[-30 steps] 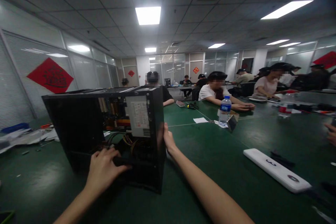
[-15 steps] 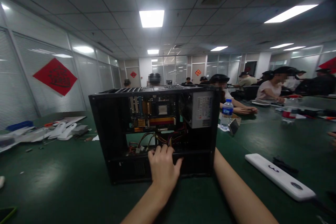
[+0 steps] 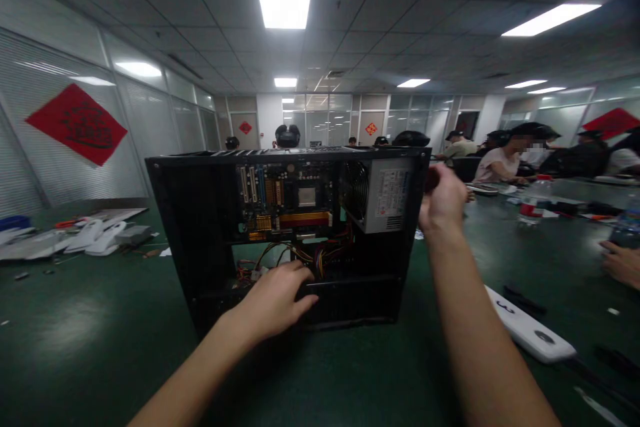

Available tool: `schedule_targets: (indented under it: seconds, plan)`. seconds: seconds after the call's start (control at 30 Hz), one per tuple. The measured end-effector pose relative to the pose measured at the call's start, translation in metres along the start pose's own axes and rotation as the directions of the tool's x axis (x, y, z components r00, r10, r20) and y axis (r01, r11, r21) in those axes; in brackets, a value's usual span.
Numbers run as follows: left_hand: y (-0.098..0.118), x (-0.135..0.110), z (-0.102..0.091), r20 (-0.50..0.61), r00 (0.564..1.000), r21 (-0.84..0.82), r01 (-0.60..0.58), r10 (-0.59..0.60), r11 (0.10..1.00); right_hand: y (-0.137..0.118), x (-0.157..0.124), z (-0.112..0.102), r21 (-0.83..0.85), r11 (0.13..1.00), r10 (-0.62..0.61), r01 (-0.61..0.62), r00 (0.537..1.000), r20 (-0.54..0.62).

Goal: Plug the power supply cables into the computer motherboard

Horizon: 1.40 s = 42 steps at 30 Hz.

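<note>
A black computer case [image 3: 173, 227] stands upright on the table with its open side facing me. Inside show a motherboard [image 3: 265, 193], a grey power supply [image 3: 385, 197] and a bundle of coloured cables [image 3: 320, 257]. My left hand [image 3: 283, 293] curls its fingers over the rail along the case's lower part. Beside the upper right edge of the case, my right hand [image 3: 445, 197] is raised with its fingers curled. Something dark red shows at that hand, too little of it to name. The far face of the case is hidden.
White plastic parts [image 3: 93, 237] and flat pieces lie at the left. A white power strip [image 3: 530, 327] lies right of the case, with a red-capped bottle [image 3: 533, 200] farther back. Another person's hand [image 3: 623, 263] is at the right edge; several people sit beyond.
My right hand has come up from behind the case's lower right side to its upper right edge. The left hand has shifted left along the rail. The view has turned slightly.
</note>
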<state>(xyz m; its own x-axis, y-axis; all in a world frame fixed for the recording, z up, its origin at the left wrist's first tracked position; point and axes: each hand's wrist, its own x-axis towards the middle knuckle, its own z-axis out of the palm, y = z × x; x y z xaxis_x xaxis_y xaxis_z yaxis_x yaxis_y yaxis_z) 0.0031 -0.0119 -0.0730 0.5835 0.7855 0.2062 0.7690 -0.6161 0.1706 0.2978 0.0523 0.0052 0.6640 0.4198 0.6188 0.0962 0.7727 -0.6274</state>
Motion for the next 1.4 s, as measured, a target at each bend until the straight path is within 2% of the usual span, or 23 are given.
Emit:
schedule_targets:
  seconds: [0.03,0.07,0.1,0.17,0.2,0.23,0.27,0.3,0.33,0.4,0.43,0.47,0.5,0.57,0.6,0.67,0.77,0.83,0.9,1.03,1.2,1.3,1.4]
  plan:
    - [-0.003,0.000,0.000,0.009,1.000,0.013,-0.025,0.025,1.000,-0.016,-0.003,0.000,0.087,0.996,-0.025,0.032,0.996,-0.082]
    - [-0.005,0.000,0.001,0.009,0.999,0.034,-0.044,0.044,0.998,-0.033,-0.008,0.001,0.166,0.976,-0.118,0.141,0.983,-0.143]
    - [-0.006,0.000,0.003,0.006,0.999,0.062,-0.052,0.052,0.997,-0.050,-0.017,0.003,0.181,0.947,-0.243,0.266,0.960,-0.140]
    - [-0.006,0.001,0.008,0.001,0.999,0.109,-0.034,0.035,0.993,-0.079,-0.040,0.011,0.125,0.919,-0.377,0.373,0.926,0.015]
    - [-0.006,0.001,0.009,-0.001,1.000,0.122,-0.018,0.018,0.992,-0.089,-0.052,0.017,0.098,0.916,-0.402,0.390,0.899,0.177]
    - [-0.007,0.002,0.010,0.001,1.000,0.127,-0.002,0.002,0.992,-0.094,-0.064,0.023,0.051,0.924,-0.369,0.380,0.846,0.385]
    - [-0.008,0.002,0.011,0.006,1.000,0.125,0.006,-0.007,0.992,-0.094,-0.075,0.029,-0.024,0.927,-0.287,0.374,0.749,0.598]
    - [-0.009,0.002,0.010,0.014,1.000,0.114,0.002,-0.004,0.993,-0.088,-0.085,0.035,-0.108,0.919,-0.158,0.378,0.605,0.780]
    - [-0.011,0.002,0.009,0.023,1.000,0.098,-0.012,0.010,0.995,-0.078,-0.093,0.040,-0.190,0.898,-0.005,0.396,0.441,0.897]
    - [-0.016,0.003,0.006,0.037,0.998,0.065,-0.055,0.053,0.996,-0.047,-0.104,0.047,-0.315,0.843,0.278,0.437,0.148,0.949]
    - [-0.018,0.003,0.005,0.043,0.996,0.054,-0.075,0.073,0.996,-0.029,-0.107,0.049,-0.369,0.809,0.393,0.458,0.048,0.919]
    - [-0.020,0.003,0.004,0.050,0.995,0.049,-0.092,0.090,0.995,-0.012,-0.110,0.049,-0.451,0.738,0.508,0.502,0.026,0.861]
    - [-0.021,0.003,0.003,0.056,0.993,0.047,-0.104,0.101,0.994,0.004,-0.111,0.048,-0.513,0.673,0.589,0.532,0.034,0.808]
    - [-0.023,0.003,0.001,0.071,0.991,0.040,-0.114,0.111,0.993,0.029,-0.110,0.044,-0.574,0.630,0.652,0.523,0.045,0.757]
    - [-0.023,0.003,0.000,0.081,0.991,0.036,-0.113,0.110,0.993,0.038,-0.109,0.042,-0.582,0.639,0.660,0.503,0.030,0.751]
    - [-0.023,0.003,-0.004,0.098,0.990,0.028,-0.107,0.104,0.994,0.048,-0.107,0.039,-0.570,0.678,0.660,0.463,-0.043,0.750]
    - [-0.023,0.002,-0.012,0.154,0.981,0.008,-0.124,0.121,0.992,0.052,-0.105,0.038,-0.542,0.707,0.676,0.454,-0.211,0.706]
    - [-0.023,0.002,-0.017,0.199,0.970,-0.009,-0.140,0.139,0.990,0.054,-0.105,0.040,-0.532,0.702,0.695,0.474,-0.294,0.656]
    - [-0.023,0.001,-0.020,0.221,0.965,-0.020,-0.141,0.142,0.990,0.054,-0.106,0.042,-0.534,0.678,0.720,0.506,-0.309,0.622]
    - [-0.019,-0.001,-0.026,0.179,0.972,-0.045,-0.145,0.151,0.988,0.054,-0.106,0.045,-0.538,0.639,0.732,0.550,-0.222,0.644]
    - [-0.019,-0.007,-0.040,0.032,0.993,-0.086,-0.111,0.114,0.990,0.039,-0.101,0.049,-0.458,0.801,0.553,0.386,-0.180,0.814]
    - [-0.021,-0.010,-0.051,-0.044,0.993,-0.055,-0.114,0.112,0.992,0.021,-0.100,0.054,-0.396,0.888,0.417,0.234,-0.047,0.908]
    - [-0.020,-0.011,-0.066,-0.115,0.985,-0.064,-0.139,0.131,0.988,0.005,-0.101,0.060,-0.350,0.934,0.336,0.065,0.167,0.927]
